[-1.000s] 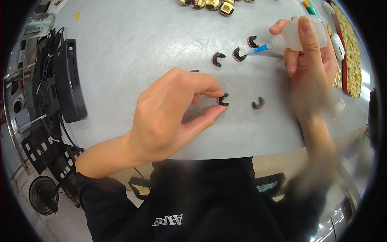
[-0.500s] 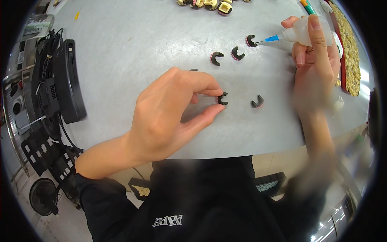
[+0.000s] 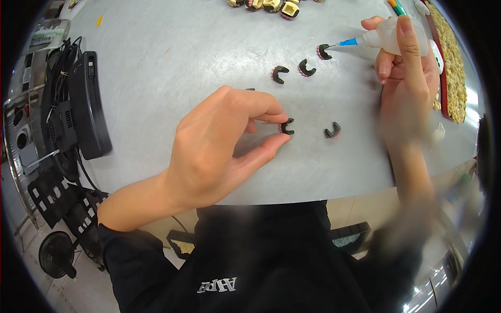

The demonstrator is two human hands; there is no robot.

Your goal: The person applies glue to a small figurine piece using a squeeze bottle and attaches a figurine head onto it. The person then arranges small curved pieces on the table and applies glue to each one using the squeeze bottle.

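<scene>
Below, floor (image 3: 347, 211) borders grey tabletop (image 3: 143, 73); left grip (image 3: 209, 146) pinches arch (image 3: 288, 127), right grip (image 3: 412, 83) clasps bottle (image 3: 389, 38).

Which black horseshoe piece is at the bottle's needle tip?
The loose horseshoe piece highest in view: the needle on the bottle is at its upper end, while the others sit apart.

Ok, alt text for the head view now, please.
The right hand holds a translucent bottle, its blue-hubbed needle tip at a black horseshoe-shaped piece; the left hand pinches another such piece. More lie on the grey table.

Translucent bottle (image 3: 387, 37), needle (image 3: 347, 42) at black arch (image 3: 322, 51)
</scene>
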